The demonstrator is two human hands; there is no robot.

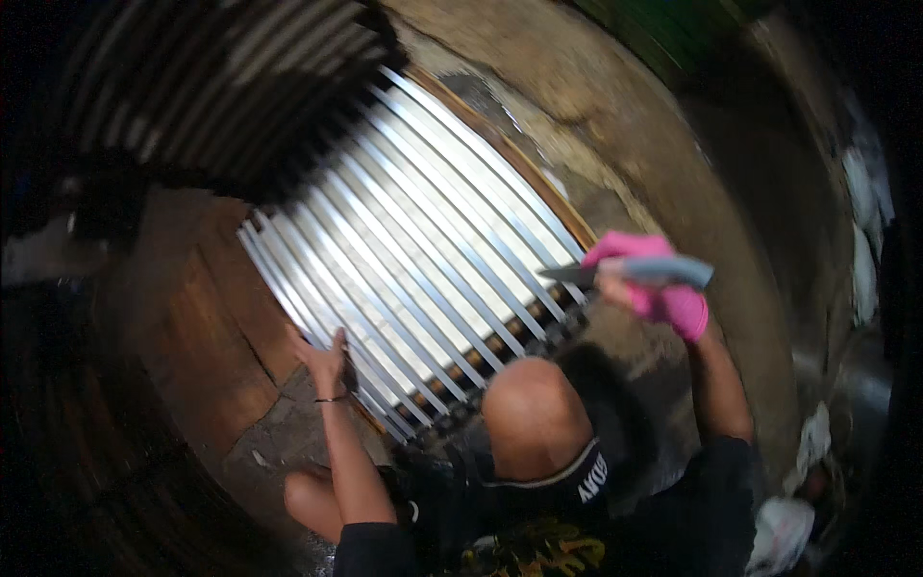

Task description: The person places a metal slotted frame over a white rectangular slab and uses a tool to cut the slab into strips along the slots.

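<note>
Parallel silvery metal strips [437,252] lie across a bright white sheet or slab [420,288], set at a slant in front of me. My left hand [322,365], bare with a thin dark bracelet at the wrist, is at the near left edge of the strips. Its thumb and fingers are spread apart, and whether it presses on the edge is unclear. In my right hand [654,288], partly covered by a pink glove, is a knife [678,270] with a grey handle. The dark pointed blade reaches left over the near right ends of the strips.
A wooden edge [510,159] runs along the right side of the strips. Dark corrugated sheeting [231,87] stands beyond them. Brown boards [207,327] lie on the left. My bare knee [536,413] is close to the near edge. Whitish bags [860,240] lie at the far right.
</note>
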